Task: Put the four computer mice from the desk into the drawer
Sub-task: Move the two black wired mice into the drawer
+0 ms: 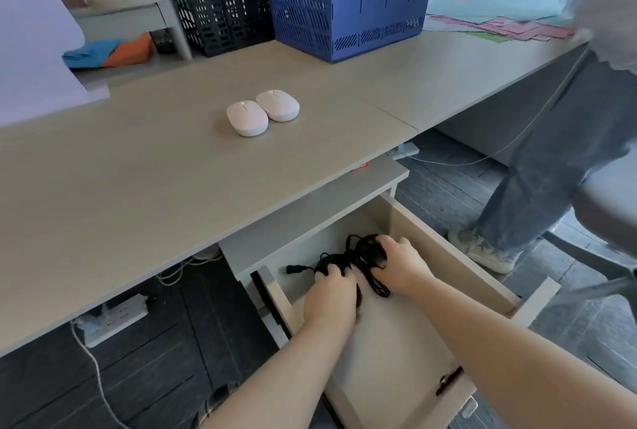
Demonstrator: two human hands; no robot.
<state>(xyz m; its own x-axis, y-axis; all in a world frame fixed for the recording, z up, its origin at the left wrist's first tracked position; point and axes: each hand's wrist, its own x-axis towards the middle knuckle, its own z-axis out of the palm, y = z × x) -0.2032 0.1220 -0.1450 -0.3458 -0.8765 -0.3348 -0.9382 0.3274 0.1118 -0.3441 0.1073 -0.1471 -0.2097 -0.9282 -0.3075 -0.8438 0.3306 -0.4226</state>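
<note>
Fingers (331,272) of the left hand (331,297) are curled down on one black wired mouse (325,261); the right hand (401,265) is clamped on another (370,249), both inside the open drawer (455,263). Two white mice (247,117) (277,105) are left side by side, touching, on the desk (138,170).

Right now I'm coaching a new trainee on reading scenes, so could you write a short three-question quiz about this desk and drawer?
1. How many white oval wireless mice lie on the grey wooden desk?
2. True or false: the pale wooden drawer is shut.
3. Both the left hand and right hand rest on: A) black corded mice, B) the blue slotted plastic file rack, C) papers.

Key: 1) two, side by side; 2) false, it is pulled open; 3) A, inside the drawer.
</note>
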